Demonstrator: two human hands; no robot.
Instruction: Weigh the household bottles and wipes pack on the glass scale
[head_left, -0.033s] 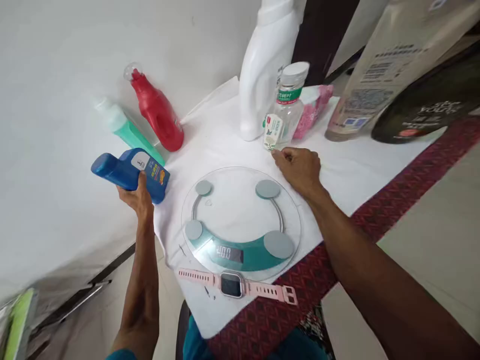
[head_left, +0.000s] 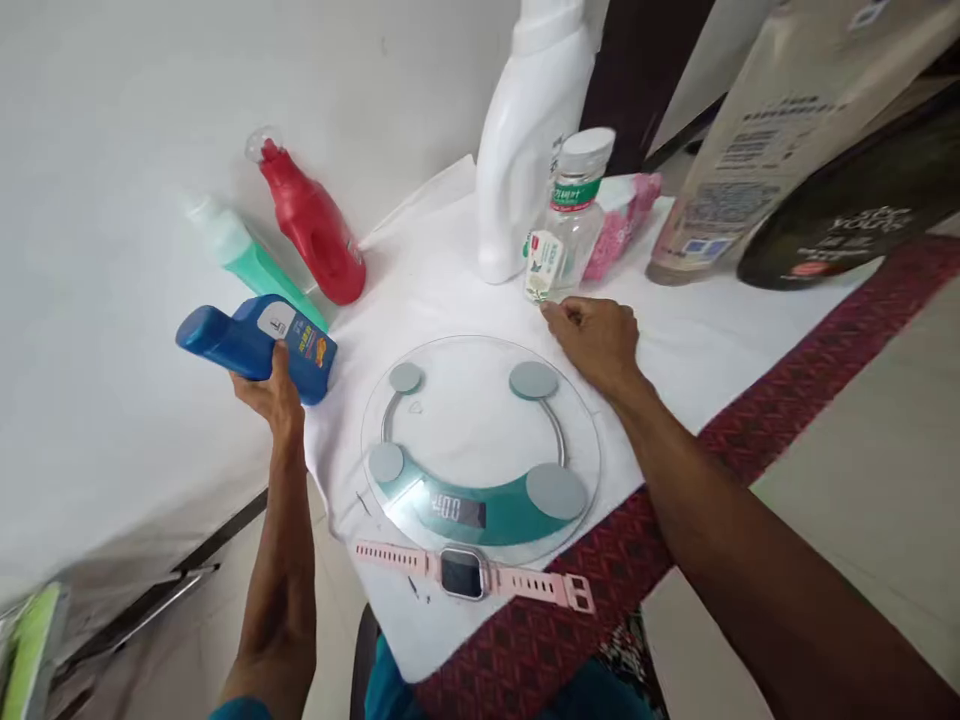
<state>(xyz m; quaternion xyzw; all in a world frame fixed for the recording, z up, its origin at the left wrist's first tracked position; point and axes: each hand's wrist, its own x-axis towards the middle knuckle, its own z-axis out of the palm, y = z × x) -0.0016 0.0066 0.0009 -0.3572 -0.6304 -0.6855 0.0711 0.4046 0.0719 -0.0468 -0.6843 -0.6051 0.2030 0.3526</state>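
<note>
My left hand [head_left: 274,395] is wrapped around a blue bottle [head_left: 304,345] with a white and yellow label, held tilted at the table's left edge, its cap pointing left. My right hand [head_left: 592,335] rests on the white cloth with fingers curled in, thumb and forefinger tips together at the foot of a clear bottle [head_left: 581,235] with a white lid. Nothing shows between those fingers. Between my hands lies a round glass scale [head_left: 465,420], its display [head_left: 457,508] lit with zeros. A pink-strapped smartwatch [head_left: 463,572] lies flat along the scale's near edge.
Behind the blue bottle stand a green bottle [head_left: 274,275] and a red bottle [head_left: 319,235], by the wall. A tall white jug [head_left: 525,130] and a pink packet [head_left: 619,230] flank the clear bottle. A beige bottle [head_left: 750,170] and a dark bottle [head_left: 840,215] stand right.
</note>
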